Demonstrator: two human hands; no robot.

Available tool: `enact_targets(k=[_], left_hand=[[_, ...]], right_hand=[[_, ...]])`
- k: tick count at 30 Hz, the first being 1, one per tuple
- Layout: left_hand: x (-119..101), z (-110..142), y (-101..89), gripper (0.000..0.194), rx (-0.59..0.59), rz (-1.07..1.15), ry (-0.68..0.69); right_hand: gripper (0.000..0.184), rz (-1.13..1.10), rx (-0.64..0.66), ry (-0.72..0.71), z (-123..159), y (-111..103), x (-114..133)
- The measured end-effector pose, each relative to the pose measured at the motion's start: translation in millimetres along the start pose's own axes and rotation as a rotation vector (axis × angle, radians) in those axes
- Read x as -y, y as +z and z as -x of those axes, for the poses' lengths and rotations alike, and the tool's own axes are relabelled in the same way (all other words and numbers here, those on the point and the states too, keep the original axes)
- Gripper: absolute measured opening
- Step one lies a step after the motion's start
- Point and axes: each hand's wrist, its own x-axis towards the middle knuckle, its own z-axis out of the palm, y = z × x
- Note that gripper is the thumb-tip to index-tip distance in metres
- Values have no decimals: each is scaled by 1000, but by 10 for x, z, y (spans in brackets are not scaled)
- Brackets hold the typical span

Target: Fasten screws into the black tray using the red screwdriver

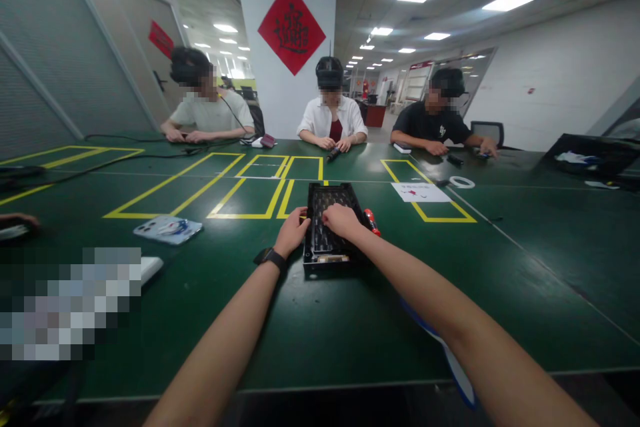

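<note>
A shallow black rectangular case [325, 248] lies lengthwise on the table before me, with rows of dark, shiny shapes inside it. A pale strip [333, 258] shows at its near end. My left hand [293, 230] grips the case's left side, thumb and fingers at the rim. Over the middle of the case reaches my right hand [342, 220], its fingers curled together and pointing down at the inside. Whatever those fingers may hold is too small or hidden to make out. Beside the case's right edge lies a red-and-black object [371, 222], partly covered by my right forearm.
A patterned phone [168, 229] rests to my left on the green table [200, 327]. Right of the case are a printed white sheet [420, 192] and a white tape roll [461, 182]. Yellow tape outlines mark the tabletop. Across it sit three people; another hand [19, 221] is far left.
</note>
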Motion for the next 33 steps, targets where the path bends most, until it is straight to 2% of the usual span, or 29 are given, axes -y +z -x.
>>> enact_targets(k=[5,10,15,19,28,33], left_hand=[[25,-2,13,36,-14,-10,4],[23,-6,11,36,-15,-18,-2],[5,1,2,37,-8,-13,-3],[12,0,5,38,-15,-12,-11],[37,-17,23,36,-26,10,-9],[58,-22,31,36,-23,9,-15]], right_hand=[[15,-20,15,30,-21,68,-49],[16,-98,1,24,52,38,-100],[11,-174,48,16,115,18,-169],[14,-190,4,55,98,-2,-234],[10,-302,-7,8,147,134,-53],[5,-456,-13,25,118,171,-78]])
